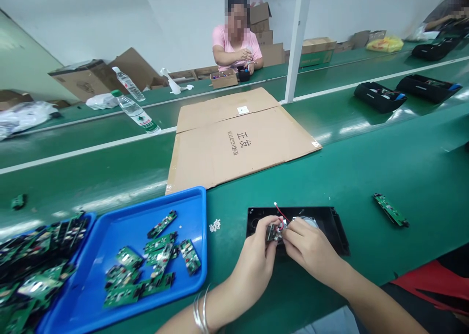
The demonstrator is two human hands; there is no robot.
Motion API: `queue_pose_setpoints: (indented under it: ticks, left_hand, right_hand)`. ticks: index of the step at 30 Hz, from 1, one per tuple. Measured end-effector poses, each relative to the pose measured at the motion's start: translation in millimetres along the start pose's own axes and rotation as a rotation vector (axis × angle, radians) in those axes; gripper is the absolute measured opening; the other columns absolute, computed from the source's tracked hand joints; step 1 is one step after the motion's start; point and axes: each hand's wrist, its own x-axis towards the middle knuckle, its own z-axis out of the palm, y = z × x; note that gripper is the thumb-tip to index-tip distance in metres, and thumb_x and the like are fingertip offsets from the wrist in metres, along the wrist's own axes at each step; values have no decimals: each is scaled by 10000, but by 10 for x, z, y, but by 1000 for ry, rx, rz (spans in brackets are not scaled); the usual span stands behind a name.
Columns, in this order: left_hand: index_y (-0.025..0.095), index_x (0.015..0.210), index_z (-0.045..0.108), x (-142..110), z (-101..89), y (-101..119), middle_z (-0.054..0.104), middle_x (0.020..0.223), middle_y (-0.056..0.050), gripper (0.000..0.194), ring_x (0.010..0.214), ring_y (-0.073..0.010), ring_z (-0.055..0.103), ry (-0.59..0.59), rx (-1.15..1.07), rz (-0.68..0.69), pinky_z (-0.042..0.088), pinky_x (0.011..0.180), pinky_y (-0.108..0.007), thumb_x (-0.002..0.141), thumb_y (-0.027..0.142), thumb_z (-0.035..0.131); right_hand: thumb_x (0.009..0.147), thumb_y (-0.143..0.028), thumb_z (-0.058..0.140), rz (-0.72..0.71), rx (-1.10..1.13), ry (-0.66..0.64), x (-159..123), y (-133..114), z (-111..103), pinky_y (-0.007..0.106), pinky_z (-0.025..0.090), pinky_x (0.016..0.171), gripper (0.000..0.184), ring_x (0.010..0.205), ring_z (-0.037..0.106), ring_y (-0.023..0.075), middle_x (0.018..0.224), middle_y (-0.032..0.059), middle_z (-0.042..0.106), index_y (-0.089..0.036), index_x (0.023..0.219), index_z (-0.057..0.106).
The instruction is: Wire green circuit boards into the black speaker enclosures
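My left hand (258, 248) grips a small circuit board (273, 233) between thumb and fingers, over a black plastic housing (333, 231) lying on the green bench. My right hand (308, 246) is closed at the board's right side, fingertips pinched by the red wire (282, 212); what exactly they hold is hidden. That wire ends in a small white connector (276, 204) sticking up. A round silvery part (309, 221) shows in the housing behind my right fingers.
A blue tray (203, 226) with several green circuit boards stands at left, a heaped second tray beyond it. Small white pieces (215, 225) lie beside it. Flattened cardboard (238, 138) and a water bottle (137, 113) lie ahead; a single board (391, 210) at right. A co-worker (238, 45) sits opposite.
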Motion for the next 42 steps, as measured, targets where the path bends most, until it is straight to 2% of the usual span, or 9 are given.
queue_pose_setpoints:
  ticks: [9, 16, 21, 24, 29, 31, 34, 37, 42]
  left_hand:
    - [232, 1150, 490, 9, -31, 53, 627, 1147, -56, 249, 949, -168, 613, -53, -72, -9, 481, 864, -288, 930, 187, 383]
    - [263, 1150, 469, 12, -71, 67, 624, 1136, -7, 266, 977, -126, 590, -130, -42, 65, 445, 874, -246, 942, 142, 354]
    - [254, 1120, 467, 5, -98, 76, 625, 1122, -4, 286, 930, -109, 595, -150, 13, 95, 436, 835, -221, 920, 85, 352]
    - [246, 1115, 469, 2, -98, 94, 627, 1118, -14, 274, 922, -117, 598, -155, 11, 93, 441, 826, -228, 922, 94, 348]
    - [271, 1136, 472, -33, -80, 149, 626, 1118, -8, 251, 925, -128, 605, -107, 49, 54, 448, 820, -236, 932, 157, 382]
    - [286, 1147, 469, -58, -91, 164, 634, 1089, 0, 250, 917, -135, 613, -85, 86, 20, 455, 806, -241, 933, 183, 390]
    - [298, 1181, 456, -83, -134, 170, 652, 1035, 3, 268, 862, -148, 629, -74, 140, -35, 472, 769, -257, 936, 216, 386]
    - [295, 1200, 458, -67, -185, 161, 663, 1026, -2, 291, 835, -162, 638, -63, 165, -50, 486, 748, -272, 923, 224, 404]
    - [278, 1154, 515, 20, -224, 130, 684, 990, 2, 262, 836, -175, 646, -2, 130, -78, 495, 763, -286, 901, 240, 461]
  right_hand:
    - [946, -130, 403, -41, -34, 69, -1, -5, 48, 268, 369, 554, 221, 647, 490, 149, 719, 35, 564, -151, 812, 578]
    - [965, -274, 417, 79, 123, 155, -14, 5, 25, 264, 464, 577, 185, 667, 597, 153, 774, 47, 641, -155, 1007, 552]
    - [971, -339, 389, 134, 138, 131, 4, -14, 24, 257, 464, 553, 234, 602, 590, 139, 719, 28, 635, -182, 895, 543]
    - [952, -338, 439, 196, 122, 82, 46, -29, -41, 251, 459, 547, 186, 604, 596, 140, 719, 20, 633, -190, 885, 530]
    - [874, -283, 574, 395, 193, -187, 153, 12, -244, 227, 477, 581, 87, 707, 639, 145, 818, -5, 661, -225, 925, 534]
    - [891, -235, 523, 460, 161, -213, 173, 49, -237, 243, 489, 616, 63, 761, 656, 162, 882, 20, 679, -217, 947, 545]
    - [873, -166, 490, 488, 74, -204, 176, 90, -132, 284, 493, 633, 194, 825, 665, 210, 954, 78, 686, -190, 1055, 553]
    - [883, -166, 462, 498, 201, -178, 167, 106, -92, 287, 494, 672, 192, 827, 656, 199, 940, 70, 685, -189, 1025, 589]
    - [892, -271, 495, 501, 562, -142, 116, 122, -257, 242, 473, 575, 208, 606, 584, 133, 769, 28, 658, -196, 828, 678]
